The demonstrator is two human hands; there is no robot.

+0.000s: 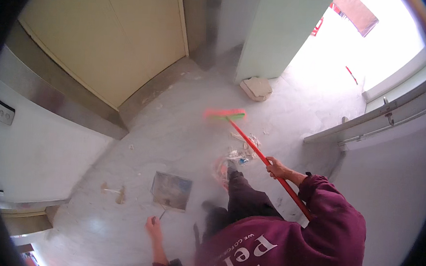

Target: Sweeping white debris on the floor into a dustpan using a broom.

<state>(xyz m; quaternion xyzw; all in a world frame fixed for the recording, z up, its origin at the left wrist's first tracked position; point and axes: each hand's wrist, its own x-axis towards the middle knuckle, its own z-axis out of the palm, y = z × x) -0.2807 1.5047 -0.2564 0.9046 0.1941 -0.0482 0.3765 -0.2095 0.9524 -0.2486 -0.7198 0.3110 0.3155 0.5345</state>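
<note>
My right hand (276,168) grips the red handle of a broom (252,144), whose red and green head, partly blurred, is on or just above the floor ahead. My left hand (153,224) is closed on the thin handle of a dustpan (172,192); its flat metal pan hangs over or rests on the floor, I cannot tell which. A small pile of debris (241,153) with pale scraps and a blue bit lies near my foot, beneath the broom's handle.
A pale stone block (257,89) sits against the edge of a light green door (281,34). Elevator doors (105,35) are at the upper left. A stain (119,194) marks the floor left of the dustpan. A thin red object (352,75) lies at the upper right.
</note>
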